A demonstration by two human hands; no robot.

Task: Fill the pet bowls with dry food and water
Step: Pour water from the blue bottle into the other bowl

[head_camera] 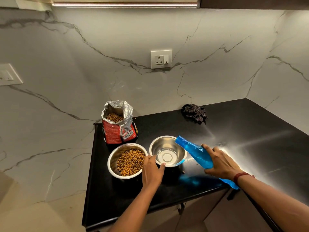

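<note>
Two bowls stand side by side near the front left of the black counter (250, 139). On the left is a round steel bowl of brown kibble (127, 160), and on the right an empty round steel bowl (168, 151) in which we can see no water yet. Our left hand (153, 171) pinches the empty bowl's near rim. Our right hand (220, 163) is wrapped round a translucent blue plastic bottle (194, 151), tilted so its mouth is at that bowl's right rim.

We judge the main risk to be aim: with the mouth so close to the rim, water could run down the outside onto the counter. A steep tilt could gush and splash into the kibble just beside, soaking it.

An opened red and foil food bag (118, 123) stands behind the kibble bowl. A crumpled dark checked cloth (194, 113) lies far back, well apart. Nothing blocks the pour.
</note>
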